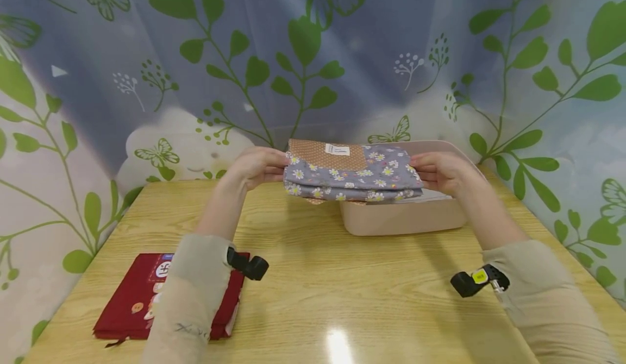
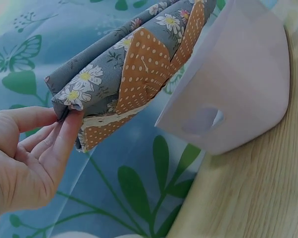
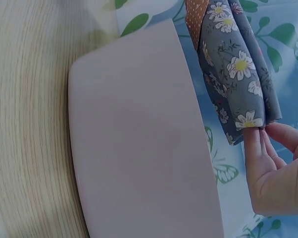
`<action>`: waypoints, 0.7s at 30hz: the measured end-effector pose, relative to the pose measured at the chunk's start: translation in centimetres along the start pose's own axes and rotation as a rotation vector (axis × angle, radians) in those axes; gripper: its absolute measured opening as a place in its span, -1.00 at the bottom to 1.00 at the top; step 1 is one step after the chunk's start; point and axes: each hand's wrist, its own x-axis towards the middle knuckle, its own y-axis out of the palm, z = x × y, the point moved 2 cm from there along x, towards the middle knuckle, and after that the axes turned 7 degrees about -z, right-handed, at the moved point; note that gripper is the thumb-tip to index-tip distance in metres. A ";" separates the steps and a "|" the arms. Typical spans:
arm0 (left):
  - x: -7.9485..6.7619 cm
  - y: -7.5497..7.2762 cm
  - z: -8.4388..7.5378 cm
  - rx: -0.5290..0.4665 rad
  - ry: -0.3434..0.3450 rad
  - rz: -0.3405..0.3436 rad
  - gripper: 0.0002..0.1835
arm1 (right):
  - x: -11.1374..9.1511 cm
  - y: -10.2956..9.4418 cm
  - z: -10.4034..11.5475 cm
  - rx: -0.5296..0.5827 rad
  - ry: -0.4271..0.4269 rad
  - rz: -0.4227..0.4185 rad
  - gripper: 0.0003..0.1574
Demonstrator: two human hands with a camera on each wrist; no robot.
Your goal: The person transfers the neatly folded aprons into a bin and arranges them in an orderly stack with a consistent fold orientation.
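A folded grey daisy-print cloth (image 1: 352, 174) with a brown dotted panel and a small white label is held up above the table between both hands. My left hand (image 1: 256, 168) pinches its left end, thumb on one side and fingers on the other, as the left wrist view also shows (image 2: 35, 153). At the opposite end, my right hand (image 1: 440, 173) pinches the cloth the same way. Folded layers show along its edge in the right wrist view. Behind and below its right part stands a pale pink bin (image 1: 406, 220), partly covered by the cloth and right hand.
A dark red folded cloth item (image 1: 127, 299) with appliqué patches lies at the front left of the wooden table (image 1: 342, 277), partly behind the left forearm. The bin has an oval handle hole (image 2: 203, 120) in one end. A leaf-print curtain (image 1: 371, 81) hangs behind the table.
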 end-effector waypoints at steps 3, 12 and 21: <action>0.3 1.0 0.0 0.001 0.011 0.004 -0.73 | 0.0 -0.8 0.0 0.009 0.006 -0.015 -0.89; 1.2 3.7 -0.1 0.034 0.013 -0.029 -0.68 | 0.5 -3.1 0.0 0.102 0.044 -0.022 -0.74; 2.0 5.5 0.2 0.045 0.009 -0.036 -0.69 | 0.8 -4.9 0.0 0.043 0.026 -0.029 -0.74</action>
